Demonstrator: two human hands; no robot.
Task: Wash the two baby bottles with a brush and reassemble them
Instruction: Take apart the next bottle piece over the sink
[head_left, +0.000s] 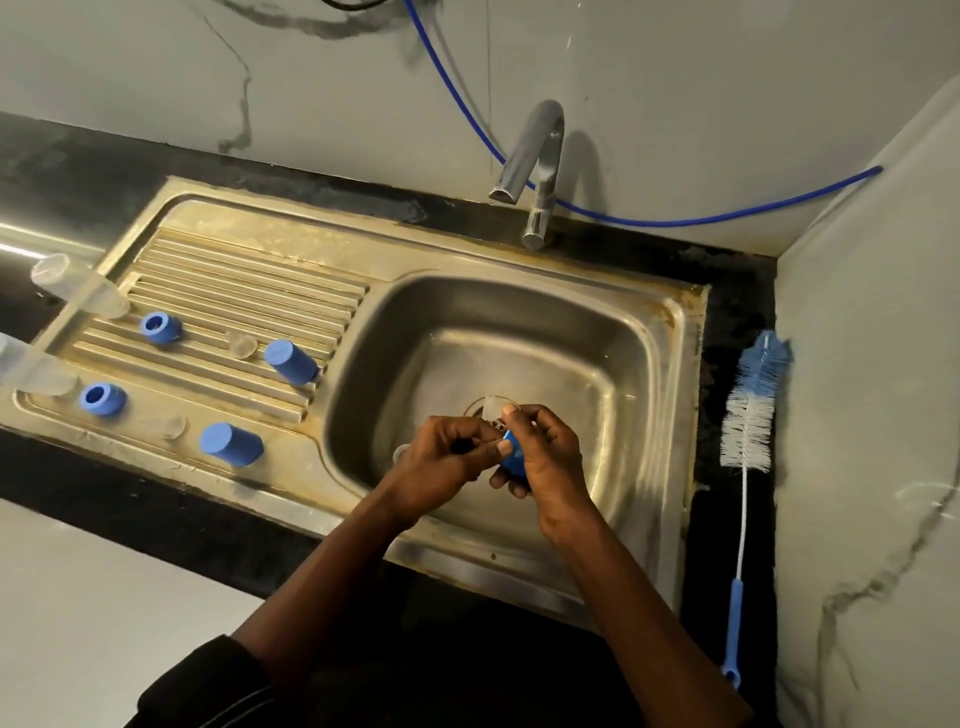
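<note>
Over the sink basin (613, 374), my right hand (550, 462) grips a blue collar ring (514, 457). My left hand (441, 462) pinches the same ring from the left. A clear teat (493, 408) sticks up just above my fingers. On the drainboard (249, 280) lie two clear bottle bodies (78, 286) (36, 369), two blue rings (161, 327) (102, 399), two blue caps (291, 361) (231, 444) and two clear teats (241, 345) (174, 426). The bottle brush (753, 410) lies on the black counter right of the sink.
The chrome tap (540, 171) stands behind the basin, with no water running. A blue hose (675, 222) runs along the back wall. A wall (872, 415) closes in right beside the brush. The brush's blue handle (735, 623) points toward me.
</note>
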